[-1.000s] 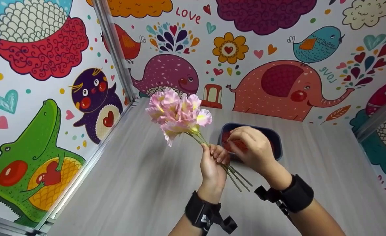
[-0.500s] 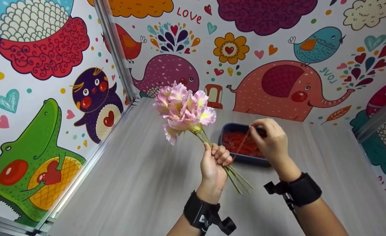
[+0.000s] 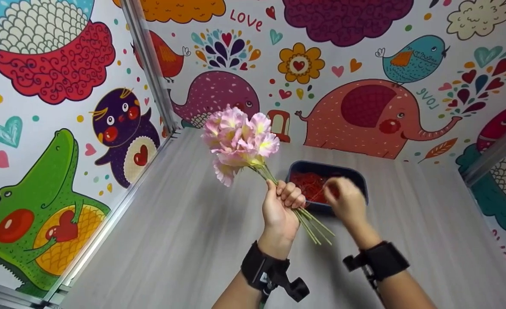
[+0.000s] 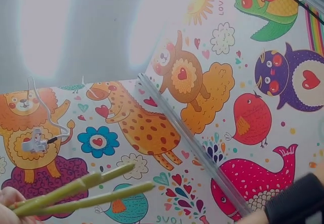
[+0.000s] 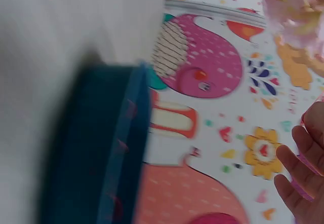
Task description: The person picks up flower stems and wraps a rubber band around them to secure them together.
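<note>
Over grey tabletop (image 3: 171, 223), left hand (image 3: 282, 212) grips flower stems (image 3: 303, 214); right hand (image 3: 348, 201) has dipped, its fingers' hold too blurred to tell.

In the head view, the table (image 3: 162, 231) is looked down on, the back wall (image 3: 253, 56) faced beyond. From the left wrist, the stems (image 4: 86, 189) are seen close at lower left, lights (image 4: 45, 31) faced at upper left. From the right wrist, turned sideways, the tub (image 5: 93, 143) is seen very near at left. The purple whale (image 5: 217, 62) is shared by head and right wrist, the teal bird (image 4: 130, 211) by head and left
</note>
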`<state>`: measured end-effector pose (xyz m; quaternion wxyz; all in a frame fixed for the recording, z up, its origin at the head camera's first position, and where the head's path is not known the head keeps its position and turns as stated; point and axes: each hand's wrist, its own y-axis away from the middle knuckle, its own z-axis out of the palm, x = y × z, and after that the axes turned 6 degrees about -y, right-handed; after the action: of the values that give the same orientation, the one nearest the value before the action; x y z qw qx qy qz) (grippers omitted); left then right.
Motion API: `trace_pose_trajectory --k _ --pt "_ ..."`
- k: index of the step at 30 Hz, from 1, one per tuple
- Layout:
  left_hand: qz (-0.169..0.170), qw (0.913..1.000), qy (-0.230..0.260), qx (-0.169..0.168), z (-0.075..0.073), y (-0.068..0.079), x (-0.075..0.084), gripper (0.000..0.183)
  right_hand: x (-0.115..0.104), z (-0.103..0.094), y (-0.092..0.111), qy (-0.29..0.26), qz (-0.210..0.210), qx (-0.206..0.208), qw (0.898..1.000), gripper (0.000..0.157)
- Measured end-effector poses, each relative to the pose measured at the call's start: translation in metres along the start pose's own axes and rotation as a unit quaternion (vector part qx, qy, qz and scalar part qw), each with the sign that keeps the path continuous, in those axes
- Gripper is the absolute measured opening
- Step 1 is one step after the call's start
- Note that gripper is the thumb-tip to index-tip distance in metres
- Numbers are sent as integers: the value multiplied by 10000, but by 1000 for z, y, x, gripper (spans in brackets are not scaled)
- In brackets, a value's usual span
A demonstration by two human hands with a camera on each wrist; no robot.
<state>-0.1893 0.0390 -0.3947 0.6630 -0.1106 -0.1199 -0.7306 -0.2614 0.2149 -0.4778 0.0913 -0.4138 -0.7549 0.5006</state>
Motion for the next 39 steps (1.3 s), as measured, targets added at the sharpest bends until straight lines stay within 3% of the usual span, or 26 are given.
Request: trace_pose_trajectory --k 9,11,16,23,31,39 --pt "308 9955 812 370 2 -10 -3 50 -24 22 43 -622 609 -319 9957 11" --pt "452 9942 819 524 2 -15 -4 51 -30 26 52 -778 536 -172 9954 10" --pt "797 9909 749 781 -2 -24 -7 50 -52 27 61 -686 -21 166 9975 35" --pt "1093 9891 485 856 -7 -33 -11 50 -86 6 56 -653 -919 354 9930 31" --pt "1257 9890 -175 757 -17 -38 -20 48 -109 -24 36 310 -1957 741 9774 29" --pt "1516 9845 -788 386 -24 -37 -35 45 -116 -44 7 514 -2321 903 9671 27"
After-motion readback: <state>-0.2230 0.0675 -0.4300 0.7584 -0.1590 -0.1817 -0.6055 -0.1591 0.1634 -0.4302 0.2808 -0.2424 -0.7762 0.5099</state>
